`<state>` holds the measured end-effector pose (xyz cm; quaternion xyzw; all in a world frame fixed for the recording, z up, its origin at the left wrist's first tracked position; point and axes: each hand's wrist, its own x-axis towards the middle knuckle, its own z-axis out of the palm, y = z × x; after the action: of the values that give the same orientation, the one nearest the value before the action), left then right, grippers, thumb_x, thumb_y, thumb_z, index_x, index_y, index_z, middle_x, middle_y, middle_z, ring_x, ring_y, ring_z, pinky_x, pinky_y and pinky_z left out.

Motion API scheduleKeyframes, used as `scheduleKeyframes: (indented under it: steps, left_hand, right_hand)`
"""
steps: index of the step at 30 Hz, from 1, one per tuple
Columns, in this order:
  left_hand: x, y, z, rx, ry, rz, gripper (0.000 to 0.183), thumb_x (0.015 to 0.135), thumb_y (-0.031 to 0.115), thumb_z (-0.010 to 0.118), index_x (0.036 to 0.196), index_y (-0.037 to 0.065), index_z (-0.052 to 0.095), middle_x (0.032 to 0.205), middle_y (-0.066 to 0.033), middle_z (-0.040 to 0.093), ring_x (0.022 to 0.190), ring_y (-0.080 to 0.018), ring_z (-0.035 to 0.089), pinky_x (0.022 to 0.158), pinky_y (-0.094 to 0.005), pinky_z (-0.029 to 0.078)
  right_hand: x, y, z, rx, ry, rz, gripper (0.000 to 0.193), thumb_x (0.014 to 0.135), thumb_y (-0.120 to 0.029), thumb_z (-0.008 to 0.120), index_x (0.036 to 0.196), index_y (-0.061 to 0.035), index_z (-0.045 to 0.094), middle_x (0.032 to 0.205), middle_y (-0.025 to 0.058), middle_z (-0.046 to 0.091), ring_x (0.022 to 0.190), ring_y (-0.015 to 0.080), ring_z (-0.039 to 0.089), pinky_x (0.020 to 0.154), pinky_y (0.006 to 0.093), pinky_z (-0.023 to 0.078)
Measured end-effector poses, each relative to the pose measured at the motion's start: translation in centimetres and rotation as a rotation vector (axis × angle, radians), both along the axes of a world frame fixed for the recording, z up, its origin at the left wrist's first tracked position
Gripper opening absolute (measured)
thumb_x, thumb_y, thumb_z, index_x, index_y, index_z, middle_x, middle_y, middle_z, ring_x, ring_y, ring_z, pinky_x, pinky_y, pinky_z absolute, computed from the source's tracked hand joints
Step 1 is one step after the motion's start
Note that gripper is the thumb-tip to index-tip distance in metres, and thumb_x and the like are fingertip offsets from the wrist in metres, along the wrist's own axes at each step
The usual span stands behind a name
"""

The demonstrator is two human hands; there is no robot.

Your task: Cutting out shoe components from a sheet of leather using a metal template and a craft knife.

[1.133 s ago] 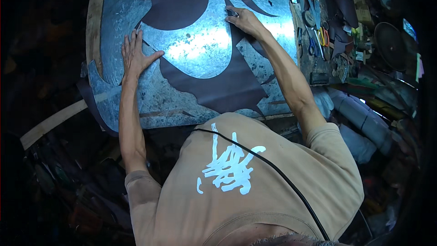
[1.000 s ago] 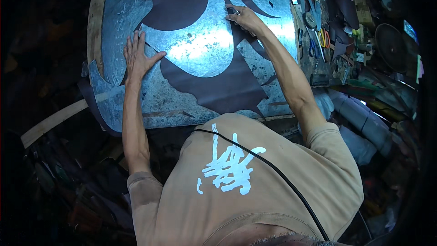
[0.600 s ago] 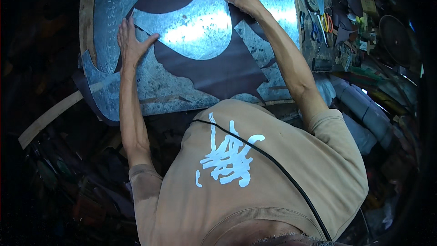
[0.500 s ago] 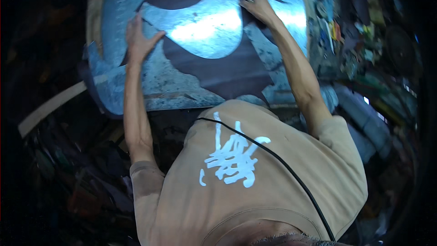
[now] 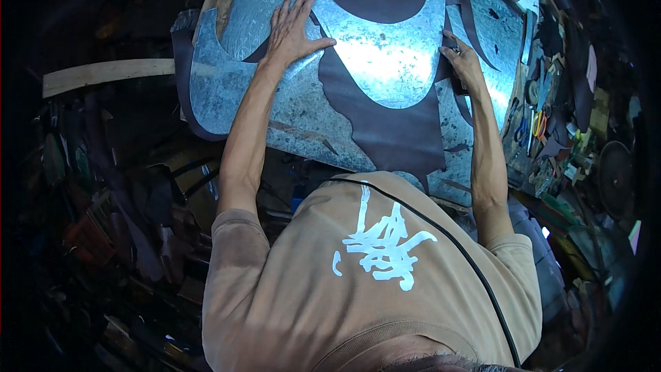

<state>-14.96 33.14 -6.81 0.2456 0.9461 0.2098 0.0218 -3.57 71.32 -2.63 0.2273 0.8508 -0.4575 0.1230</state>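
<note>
A shiny grey sheet-metal piece (image 5: pixel 385 62) with a hollowed far edge and a rounded near edge lies flat on dark brown leather (image 5: pixel 385 131). My left hand (image 5: pixel 295 34) rests at its far left corner, fingers spread flat and thumb stretched onto its left edge. At its right edge is my right hand (image 5: pixel 463 58), fingers bent together around something small and dark that I cannot make out. The leather shows beyond the metal piece and below its rounded edge, where its outline is ragged.
Beneath lies a worn grey metal worktop (image 5: pixel 303 114). A wooden strip (image 5: pixel 110 74) juts out at the left. Hand tools and scraps crowd the right, among them orange-handled scissors (image 5: pixel 540 122). A black cable (image 5: pixel 441 217) runs across my shirt.
The whole view has shifted, so worktop and hands sit further right and lower. My right hand has slid nearer to me along the metal piece's edge. My left hand stays by its corner.
</note>
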Motion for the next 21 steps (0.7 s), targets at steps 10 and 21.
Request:
scheduleKeyframes:
  steps: [10,21]
  left_hand:
    - [0.2,0.2,0.4,0.001,0.027,-0.027,0.109,0.062,0.065,0.078,0.145,0.007,0.038,0.151,-0.0188,0.036,0.143,-0.0402,0.023,0.117,-0.0527,0.016]
    - [0.1,0.2,0.4,-0.031,0.068,-0.070,0.108,0.065,0.062,0.078,0.145,0.003,0.036,0.149,-0.0200,0.036,0.142,-0.0401,0.024,0.116,-0.0535,0.017]
  right_hand:
    - [0.5,0.0,-0.1,-0.017,0.065,-0.011,0.046,0.090,-0.017,0.064,0.135,-0.0089,0.056,0.090,0.0073,0.066,0.075,0.0117,0.056,0.069,0.0257,0.046]
    - [0.3,0.4,0.2,0.088,-0.002,0.046,0.048,0.091,-0.024,0.064,0.138,-0.0166,0.054,0.094,0.0136,0.068,0.089,0.0209,0.066,0.083,0.0324,0.050]
